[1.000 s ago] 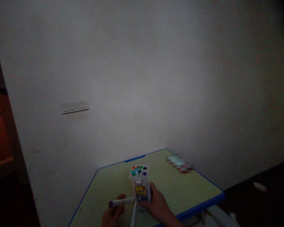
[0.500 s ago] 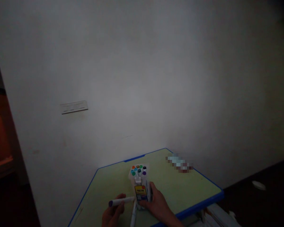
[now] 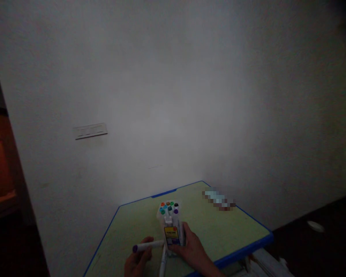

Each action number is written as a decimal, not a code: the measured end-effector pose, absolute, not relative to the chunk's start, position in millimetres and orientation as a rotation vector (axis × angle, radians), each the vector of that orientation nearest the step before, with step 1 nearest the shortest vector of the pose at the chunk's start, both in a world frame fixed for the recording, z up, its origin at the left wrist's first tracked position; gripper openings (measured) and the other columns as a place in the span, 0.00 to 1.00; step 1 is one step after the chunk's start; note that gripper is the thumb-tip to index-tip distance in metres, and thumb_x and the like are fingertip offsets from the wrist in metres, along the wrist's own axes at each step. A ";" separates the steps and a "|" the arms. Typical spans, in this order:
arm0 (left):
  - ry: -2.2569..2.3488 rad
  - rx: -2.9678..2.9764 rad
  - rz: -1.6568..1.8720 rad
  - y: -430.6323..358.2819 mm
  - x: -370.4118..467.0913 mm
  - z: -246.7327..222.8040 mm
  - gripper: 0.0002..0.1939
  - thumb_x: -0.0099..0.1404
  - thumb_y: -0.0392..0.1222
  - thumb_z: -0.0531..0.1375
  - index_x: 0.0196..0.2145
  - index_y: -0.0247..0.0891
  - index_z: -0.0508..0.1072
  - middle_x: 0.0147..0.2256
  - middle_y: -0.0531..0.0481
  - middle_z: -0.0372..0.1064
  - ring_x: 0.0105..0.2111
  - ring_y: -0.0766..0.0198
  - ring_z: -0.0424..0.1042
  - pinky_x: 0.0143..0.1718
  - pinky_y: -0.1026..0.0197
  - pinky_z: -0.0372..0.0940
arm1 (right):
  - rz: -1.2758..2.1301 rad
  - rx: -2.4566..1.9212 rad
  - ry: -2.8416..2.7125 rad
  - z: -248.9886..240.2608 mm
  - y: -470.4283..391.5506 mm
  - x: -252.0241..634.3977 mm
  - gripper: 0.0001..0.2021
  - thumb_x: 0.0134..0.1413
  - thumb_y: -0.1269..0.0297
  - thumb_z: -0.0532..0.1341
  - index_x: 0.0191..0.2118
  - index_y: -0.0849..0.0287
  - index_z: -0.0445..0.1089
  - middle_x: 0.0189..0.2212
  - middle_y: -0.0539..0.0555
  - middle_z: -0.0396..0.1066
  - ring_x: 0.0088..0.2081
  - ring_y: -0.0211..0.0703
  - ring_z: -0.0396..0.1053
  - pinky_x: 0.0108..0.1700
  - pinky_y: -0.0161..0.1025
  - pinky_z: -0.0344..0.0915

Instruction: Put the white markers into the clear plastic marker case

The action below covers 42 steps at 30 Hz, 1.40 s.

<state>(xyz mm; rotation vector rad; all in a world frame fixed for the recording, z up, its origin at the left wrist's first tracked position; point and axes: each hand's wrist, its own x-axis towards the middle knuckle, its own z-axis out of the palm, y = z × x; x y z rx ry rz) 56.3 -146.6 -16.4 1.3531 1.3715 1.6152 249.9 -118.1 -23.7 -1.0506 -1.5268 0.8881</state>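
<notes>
A clear case of markers [image 3: 172,227] stands on the pale green table, with several coloured marker ends showing at its top and a yellow and dark label on its front. My right hand [image 3: 190,248] is closed around the lower right side of the case. Between the fingers of my left hand [image 3: 140,259] is a white marker with a purple end [image 3: 148,245], held nearly level, its other tip close to the case. Another white marker [image 3: 162,261] points toward the case's base, between my hands.
The table [image 3: 219,231] has a blue edge and touches a grey wall. A blurred-out object [image 3: 217,198] lies near its right back edge. White items [image 3: 265,263] show below the table's right front edge. A small plate-like fixture [image 3: 90,131] is on the wall.
</notes>
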 end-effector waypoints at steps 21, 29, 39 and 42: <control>1.297 1.337 1.621 -146.8 57.6 -15.7 0.23 0.40 0.56 0.67 0.31 0.38 0.79 0.27 0.49 0.73 0.25 0.62 0.65 0.28 0.66 0.64 | 0.900 -1.037 -1.521 -22.4 -120.0 250.6 0.21 0.34 0.70 0.65 0.39 0.56 0.60 0.35 0.49 0.71 0.36 0.43 0.69 0.35 0.33 0.62; 1.354 1.379 1.583 -147.0 55.7 -16.1 0.25 0.41 0.58 0.66 0.33 0.37 0.79 0.26 0.50 0.73 0.26 0.62 0.65 0.30 0.66 0.63 | 0.894 -1.060 -1.529 -23.1 -118.8 249.7 0.21 0.34 0.69 0.65 0.38 0.56 0.59 0.34 0.49 0.72 0.36 0.44 0.69 0.34 0.33 0.62; 1.324 1.367 1.604 -144.4 53.4 -20.3 0.24 0.42 0.57 0.66 0.34 0.38 0.78 0.29 0.49 0.74 0.26 0.62 0.66 0.30 0.65 0.64 | 0.872 -1.078 -1.539 -27.7 -114.9 249.5 0.22 0.34 0.68 0.66 0.39 0.56 0.59 0.35 0.50 0.71 0.37 0.45 0.69 0.35 0.34 0.62; 1.335 1.358 1.618 -140.9 51.8 -24.6 0.24 0.42 0.57 0.66 0.33 0.37 0.78 0.29 0.49 0.74 0.27 0.62 0.66 0.30 0.66 0.63 | 0.883 -1.079 -1.534 -25.6 -116.6 249.4 0.21 0.34 0.68 0.66 0.38 0.56 0.59 0.34 0.50 0.72 0.35 0.45 0.69 0.34 0.34 0.62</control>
